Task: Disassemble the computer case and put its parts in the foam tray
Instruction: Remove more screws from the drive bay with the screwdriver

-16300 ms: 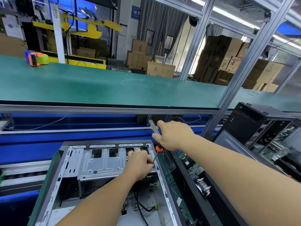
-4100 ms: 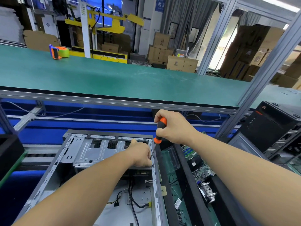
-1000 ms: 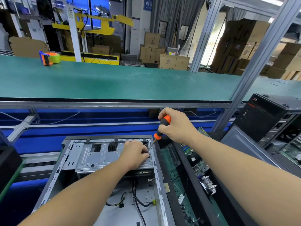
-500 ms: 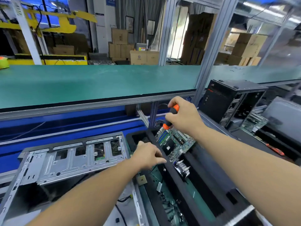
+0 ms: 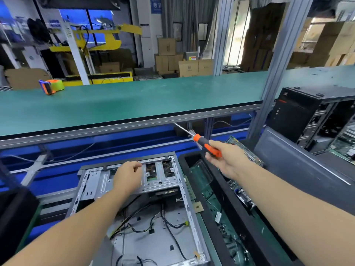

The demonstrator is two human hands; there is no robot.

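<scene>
Over the open computer case [image 5: 134,217] our left hand [image 5: 127,178] curls on the drive cage [image 5: 153,175], holding nothing we can see; our right hand [image 5: 224,160] grips the screwdriver [image 5: 206,145], which we should lay aside to lift with both

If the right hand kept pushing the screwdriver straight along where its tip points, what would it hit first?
Probably the aluminium rail under the green bench top. The right hand aims the screwdriver up and away to the left, its tip just below that rail. Depth is unclear, so it might pass beneath.
</scene>
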